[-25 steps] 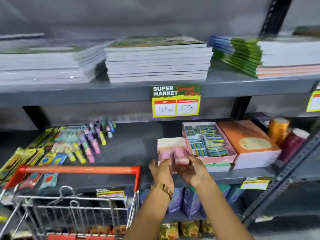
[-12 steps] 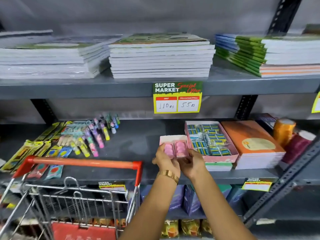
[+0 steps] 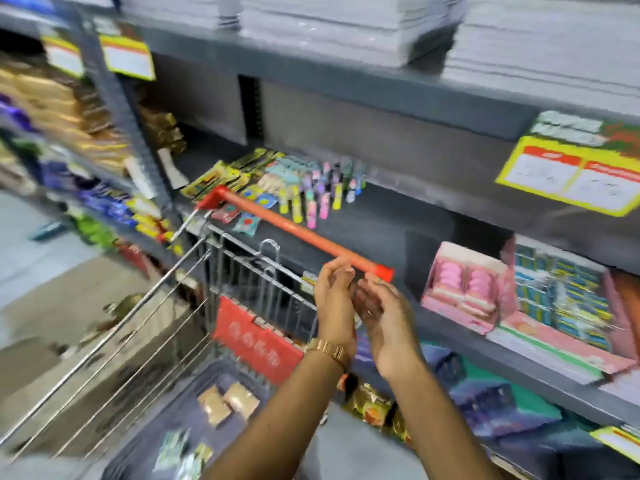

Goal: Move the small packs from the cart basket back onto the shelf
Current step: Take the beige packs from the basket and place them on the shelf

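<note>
My left hand (image 3: 333,299) and my right hand (image 3: 384,318) hover side by side just below the right end of the cart's red handle (image 3: 294,230), both with fingers apart and nothing in them. Two pink packs (image 3: 464,282) sit in a pink display box (image 3: 450,308) on the middle shelf (image 3: 381,223), to the right of my hands. Down in the wire cart basket (image 3: 145,327) lie two tan small packs (image 3: 227,403) and several greenish packs (image 3: 181,452) near the bottom edge. The view is tilted and blurred.
A box of blue-green packets (image 3: 561,296) stands right of the pink box. Coloured pens and sachets (image 3: 311,188) lie on the shelf behind the handle. Stacked notebooks (image 3: 346,22) fill the shelf above; yellow price tags (image 3: 571,174) hang from its edge. Snack packs (image 3: 372,405) fill the lowest shelf.
My hands left the pink packs in the display box and drew back down and left, empty, towards the cart. The view swung left and down onto the basket.
</note>
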`<action>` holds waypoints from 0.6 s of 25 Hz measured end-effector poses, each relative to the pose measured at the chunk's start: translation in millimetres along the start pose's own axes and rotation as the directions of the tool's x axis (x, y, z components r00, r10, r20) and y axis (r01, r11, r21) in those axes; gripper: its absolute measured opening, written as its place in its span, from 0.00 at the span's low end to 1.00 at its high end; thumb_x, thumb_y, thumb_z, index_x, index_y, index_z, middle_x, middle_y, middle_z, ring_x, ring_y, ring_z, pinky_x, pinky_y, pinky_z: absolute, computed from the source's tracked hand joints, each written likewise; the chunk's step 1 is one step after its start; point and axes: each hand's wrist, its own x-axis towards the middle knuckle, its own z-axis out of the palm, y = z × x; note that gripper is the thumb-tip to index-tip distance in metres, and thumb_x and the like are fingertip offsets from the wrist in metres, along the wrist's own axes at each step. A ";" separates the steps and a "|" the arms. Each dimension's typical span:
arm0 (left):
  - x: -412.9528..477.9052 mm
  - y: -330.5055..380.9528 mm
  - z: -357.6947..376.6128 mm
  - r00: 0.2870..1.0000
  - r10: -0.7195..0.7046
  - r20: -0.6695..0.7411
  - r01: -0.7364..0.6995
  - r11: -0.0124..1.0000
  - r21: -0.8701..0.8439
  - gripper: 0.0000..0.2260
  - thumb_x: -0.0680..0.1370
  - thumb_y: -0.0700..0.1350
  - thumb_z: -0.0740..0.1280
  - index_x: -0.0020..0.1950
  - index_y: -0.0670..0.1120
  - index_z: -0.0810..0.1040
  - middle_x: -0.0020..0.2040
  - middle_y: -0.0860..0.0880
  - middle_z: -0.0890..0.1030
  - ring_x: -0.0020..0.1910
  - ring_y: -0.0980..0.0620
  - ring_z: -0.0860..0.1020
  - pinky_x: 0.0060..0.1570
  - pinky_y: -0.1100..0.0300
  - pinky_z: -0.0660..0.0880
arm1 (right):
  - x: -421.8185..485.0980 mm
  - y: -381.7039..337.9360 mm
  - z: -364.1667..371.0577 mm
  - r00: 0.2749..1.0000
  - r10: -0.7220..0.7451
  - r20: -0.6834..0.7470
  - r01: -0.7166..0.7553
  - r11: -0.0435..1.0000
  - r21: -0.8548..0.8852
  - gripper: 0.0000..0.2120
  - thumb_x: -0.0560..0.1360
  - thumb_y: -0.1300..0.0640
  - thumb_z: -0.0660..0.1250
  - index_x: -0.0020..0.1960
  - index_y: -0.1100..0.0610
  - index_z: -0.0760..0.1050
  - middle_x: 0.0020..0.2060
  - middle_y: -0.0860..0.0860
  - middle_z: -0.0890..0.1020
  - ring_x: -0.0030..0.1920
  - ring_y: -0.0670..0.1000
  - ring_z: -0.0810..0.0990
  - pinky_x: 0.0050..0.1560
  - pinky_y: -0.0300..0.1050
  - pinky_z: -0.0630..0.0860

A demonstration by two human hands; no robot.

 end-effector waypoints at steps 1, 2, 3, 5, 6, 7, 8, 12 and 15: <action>2.8 10.4 -21.2 0.997 0.066 -0.030 -0.064 0.996 0.065 0.10 0.77 0.34 0.61 0.49 0.47 0.78 0.41 0.47 0.76 0.38 0.54 0.73 0.42 0.62 0.71 | -0.6 17.0 14.9 0.997 0.051 0.060 -0.047 0.997 -0.060 0.08 0.78 0.65 0.59 0.51 0.58 0.76 0.42 0.54 0.80 0.42 0.49 0.79 0.45 0.39 0.75; 5.4 19.6 -44.1 0.990 0.124 -0.070 -0.114 0.985 0.133 0.11 0.77 0.34 0.61 0.48 0.48 0.79 0.41 0.46 0.76 0.38 0.54 0.74 0.41 0.63 0.72 | -0.9 35.3 28.3 0.986 0.126 0.113 -0.113 0.987 -0.116 0.08 0.79 0.64 0.59 0.52 0.59 0.76 0.42 0.54 0.80 0.41 0.49 0.78 0.43 0.38 0.75; 7.6 26.3 -68.1 0.978 0.173 -0.118 -0.146 0.967 0.207 0.11 0.77 0.34 0.61 0.49 0.48 0.79 0.39 0.47 0.77 0.36 0.54 0.74 0.38 0.64 0.73 | -0.3 54.2 40.5 0.964 0.222 0.147 -0.195 0.964 -0.179 0.09 0.79 0.62 0.58 0.52 0.60 0.77 0.41 0.55 0.80 0.40 0.49 0.78 0.41 0.38 0.73; 12.1 32.7 -118.8 0.942 0.237 -0.238 -0.149 0.930 0.336 0.10 0.77 0.33 0.61 0.51 0.43 0.80 0.38 0.49 0.78 0.36 0.56 0.75 0.36 0.67 0.73 | 0.3 94.6 60.9 0.882 0.445 0.154 -0.385 0.870 -0.306 0.10 0.79 0.59 0.58 0.45 0.60 0.77 0.35 0.54 0.80 0.35 0.48 0.78 0.35 0.37 0.72; 13.2 32.7 -143.3 0.924 0.237 -0.300 -0.117 0.922 0.370 0.10 0.77 0.33 0.61 0.54 0.40 0.79 0.39 0.48 0.78 0.37 0.54 0.75 0.37 0.65 0.73 | 0.4 113.7 68.1 0.831 0.540 0.133 -0.466 0.807 -0.363 0.11 0.79 0.58 0.57 0.40 0.58 0.75 0.31 0.52 0.80 0.31 0.47 0.78 0.32 0.36 0.72; 14.3 30.2 -165.3 0.911 0.213 -0.354 -0.068 0.923 0.380 0.09 0.77 0.33 0.61 0.55 0.37 0.78 0.40 0.46 0.78 0.38 0.52 0.75 0.40 0.62 0.73 | 2.9 129.9 71.4 0.789 0.607 0.096 -0.524 0.747 -0.409 0.12 0.79 0.58 0.57 0.38 0.57 0.73 0.27 0.51 0.80 0.28 0.46 0.79 0.29 0.36 0.74; 15.1 24.8 -192.2 0.897 0.179 -0.404 -0.012 0.924 0.382 0.08 0.77 0.32 0.61 0.53 0.36 0.78 0.40 0.45 0.78 0.39 0.52 0.75 0.42 0.60 0.72 | 6.8 148.5 74.1 0.743 0.666 0.059 -0.577 0.683 -0.447 0.12 0.79 0.58 0.57 0.37 0.56 0.72 0.28 0.51 0.79 0.29 0.47 0.80 0.33 0.36 0.76; 10.6 -22.7 -307.3 0.792 -0.096 -0.603 0.374 0.857 0.355 0.13 0.77 0.34 0.63 0.34 0.46 0.72 0.28 0.49 0.73 0.28 0.54 0.68 0.30 0.61 0.62 | 42.1 219.0 65.2 0.597 0.782 -0.182 -0.740 0.449 -0.500 0.12 0.79 0.55 0.58 0.38 0.58 0.69 0.62 0.57 0.77 0.69 0.56 0.72 0.70 0.49 0.66; 7.3 -67.6 -372.0 0.647 -0.243 -0.723 0.603 0.744 0.289 0.17 0.76 0.37 0.64 0.29 0.47 0.66 0.27 0.46 0.63 0.27 0.51 0.60 0.29 0.62 0.55 | 74.9 271.7 44.9 0.596 0.740 -0.310 -0.779 0.442 -0.445 0.16 0.80 0.54 0.56 0.35 0.59 0.66 0.54 0.64 0.76 0.56 0.58 0.77 0.68 0.48 0.67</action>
